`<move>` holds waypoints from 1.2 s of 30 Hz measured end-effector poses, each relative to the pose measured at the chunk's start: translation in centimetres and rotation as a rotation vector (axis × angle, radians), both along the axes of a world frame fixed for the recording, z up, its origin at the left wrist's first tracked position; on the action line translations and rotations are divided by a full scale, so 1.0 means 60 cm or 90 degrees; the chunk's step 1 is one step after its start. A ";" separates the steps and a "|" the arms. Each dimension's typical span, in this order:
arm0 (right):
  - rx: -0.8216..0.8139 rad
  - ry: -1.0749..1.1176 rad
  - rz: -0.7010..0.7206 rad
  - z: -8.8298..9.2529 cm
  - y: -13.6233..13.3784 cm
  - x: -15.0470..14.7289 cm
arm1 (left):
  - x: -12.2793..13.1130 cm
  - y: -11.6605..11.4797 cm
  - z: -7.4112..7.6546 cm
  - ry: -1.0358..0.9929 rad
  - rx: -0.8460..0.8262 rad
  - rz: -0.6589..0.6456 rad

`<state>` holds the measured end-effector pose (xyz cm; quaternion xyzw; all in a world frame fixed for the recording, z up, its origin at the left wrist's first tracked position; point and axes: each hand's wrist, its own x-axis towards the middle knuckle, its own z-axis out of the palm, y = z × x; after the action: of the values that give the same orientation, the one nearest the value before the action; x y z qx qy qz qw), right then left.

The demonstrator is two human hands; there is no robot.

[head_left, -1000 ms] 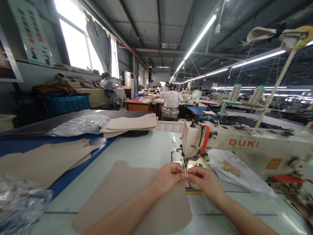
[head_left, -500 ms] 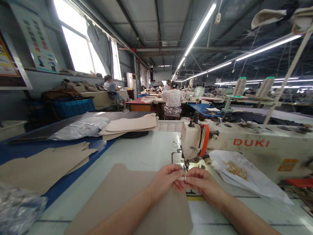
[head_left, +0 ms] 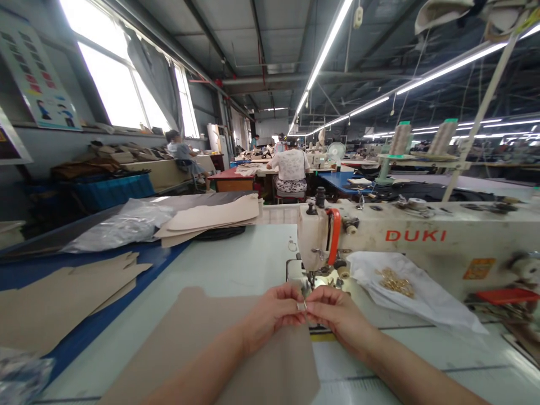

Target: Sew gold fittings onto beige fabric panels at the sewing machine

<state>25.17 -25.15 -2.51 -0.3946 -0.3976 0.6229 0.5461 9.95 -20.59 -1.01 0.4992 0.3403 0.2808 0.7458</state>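
Observation:
Just in front of the sewing machine's needle area, my left hand (head_left: 272, 312) and my right hand (head_left: 335, 312) meet with pinched fingers. Between their fingertips is a small light strip with a metal piece (head_left: 302, 306), too small to make out fully. A large taupe panel (head_left: 211, 343) lies flat under my left hand and forearm. The white sewing machine (head_left: 371, 230) stands right behind my hands. To the right, a white plastic bag (head_left: 430, 298) lies spread out with small gold metal pieces (head_left: 395, 282) on it.
Stacked beige panels (head_left: 211, 216) lie at the back left beside a clear plastic bag (head_left: 122, 225). More beige panels (head_left: 71, 292) rest on the blue surface at left. Thread cones (head_left: 400, 139) stand behind the machine. A person (head_left: 291, 166) sits farther back.
The whole view has shifted, so the machine and table appear farther left. My hands remain together, with the small light piece now showing more clearly between the fingertips.

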 end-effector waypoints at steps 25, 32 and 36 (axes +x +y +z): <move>0.256 -0.488 -0.107 -0.010 -0.002 0.002 | -0.004 0.007 -0.007 0.205 0.310 0.035; 0.232 -0.534 -0.139 -0.011 0.004 0.002 | 0.003 0.010 -0.015 0.146 0.250 0.081; 0.225 -0.549 -0.171 -0.014 0.007 0.002 | 0.002 0.012 -0.018 0.146 0.228 0.105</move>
<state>25.30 -24.74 -3.35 -0.5663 -0.6328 0.2492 0.4656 10.10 -19.86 -2.07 0.6229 0.4070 0.3382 0.5761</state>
